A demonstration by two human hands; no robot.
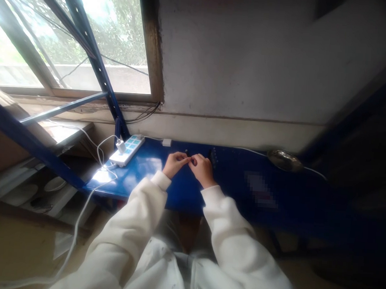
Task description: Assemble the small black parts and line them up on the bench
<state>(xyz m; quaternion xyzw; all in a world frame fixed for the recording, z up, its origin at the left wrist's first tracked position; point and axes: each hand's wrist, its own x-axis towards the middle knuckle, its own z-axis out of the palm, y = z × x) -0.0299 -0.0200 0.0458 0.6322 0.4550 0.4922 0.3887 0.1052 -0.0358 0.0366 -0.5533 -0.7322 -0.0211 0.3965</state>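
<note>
Over the blue tabletop [184,187], my left hand [176,163] and my right hand [203,169] meet at the fingertips. Both are closed in a pinch. A small dark thing seems to sit between the fingertips, too small to name. Just behind my fingers lies a tiny light-coloured piece [186,151]. Beside my right hand, a cluster of small dark, glinting pieces [213,156] rests on the tabletop; their kind is unclear.
At the left end stands a white power strip [127,153] with a white plug [120,145] and trailing cable [80,216]. A white adapter [166,142] sits at the back. Toward the right are a shiny oval metal object [285,160] and a blurred-out patch [260,190]. Blue posts [96,64] frame the table.
</note>
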